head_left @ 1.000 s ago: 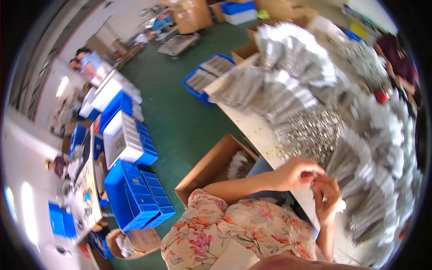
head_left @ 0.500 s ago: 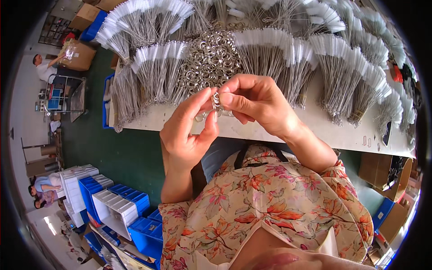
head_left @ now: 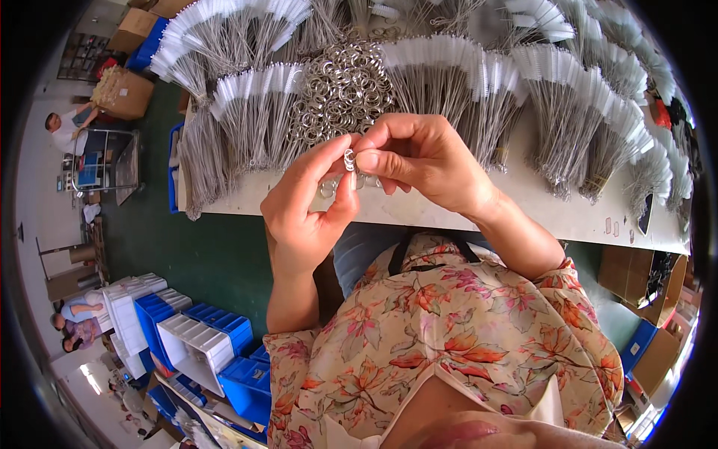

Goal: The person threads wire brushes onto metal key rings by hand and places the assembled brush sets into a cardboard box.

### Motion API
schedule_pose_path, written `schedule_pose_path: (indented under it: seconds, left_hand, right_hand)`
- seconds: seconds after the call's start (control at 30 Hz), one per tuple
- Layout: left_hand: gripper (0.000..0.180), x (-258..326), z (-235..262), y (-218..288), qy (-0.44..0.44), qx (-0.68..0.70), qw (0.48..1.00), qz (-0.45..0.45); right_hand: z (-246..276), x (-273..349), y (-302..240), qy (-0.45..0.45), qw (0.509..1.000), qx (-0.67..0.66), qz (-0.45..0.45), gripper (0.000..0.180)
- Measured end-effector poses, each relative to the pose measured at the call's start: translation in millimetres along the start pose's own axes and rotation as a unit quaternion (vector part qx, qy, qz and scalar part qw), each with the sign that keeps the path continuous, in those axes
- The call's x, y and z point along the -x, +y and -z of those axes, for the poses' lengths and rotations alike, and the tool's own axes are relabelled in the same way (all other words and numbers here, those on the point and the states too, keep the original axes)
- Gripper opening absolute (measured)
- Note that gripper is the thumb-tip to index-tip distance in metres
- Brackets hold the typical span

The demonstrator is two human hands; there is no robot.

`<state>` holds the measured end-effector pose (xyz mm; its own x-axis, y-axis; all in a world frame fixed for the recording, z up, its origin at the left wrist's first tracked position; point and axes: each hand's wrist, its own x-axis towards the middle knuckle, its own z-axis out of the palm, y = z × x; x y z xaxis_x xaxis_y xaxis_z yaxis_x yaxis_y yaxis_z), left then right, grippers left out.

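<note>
My left hand [head_left: 308,203] and my right hand [head_left: 416,159] meet above the front edge of the white table [head_left: 538,211]. Together they pinch a small metal ring [head_left: 349,159] between thumbs and forefingers. Just beyond the hands lies a heap of metal rings [head_left: 340,88]. Around the heap lie many bundles of thin wire brushes with white bristle tips [head_left: 441,71], fanned across the table.
Blue and white plastic bins [head_left: 198,340] stand on the green floor at the lower left. Cardboard boxes [head_left: 123,91] sit at the upper left and lower right. Other people sit at the far left.
One second ago the view faced the room and the table's side. It has swung down onto my hands, which hold the ring closer together than half a second ago.
</note>
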<state>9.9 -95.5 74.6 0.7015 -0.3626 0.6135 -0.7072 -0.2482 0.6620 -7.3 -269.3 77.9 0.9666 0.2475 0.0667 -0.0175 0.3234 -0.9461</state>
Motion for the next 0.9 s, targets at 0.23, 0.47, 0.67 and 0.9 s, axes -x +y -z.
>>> schedule_pose_path:
  seconds: [0.23,0.47,0.67,0.9]
  left_hand:
    - [0.033,1.7,11.2,-4.9,-0.041,0.044,0.998,-0.019]
    - [0.031,3.1,13.9,3.4,-0.025,0.206,0.969,0.134]
    - [0.03,6.9,11.5,2.1,0.003,0.216,0.963,0.164]
    - [0.031,10.4,7.8,0.3,0.017,0.254,0.952,0.171]
  right_hand:
    - [13.5,-5.2,-9.5,-0.117,0.983,0.135,-0.037,0.011]
    - [3.0,5.8,1.9,-0.062,0.995,0.083,-0.013,0.014]
    - [-9.6,5.8,14.9,0.037,0.965,0.195,0.169,0.008]
    - [-13.8,8.6,20.9,0.06,0.899,0.34,0.27,0.005]
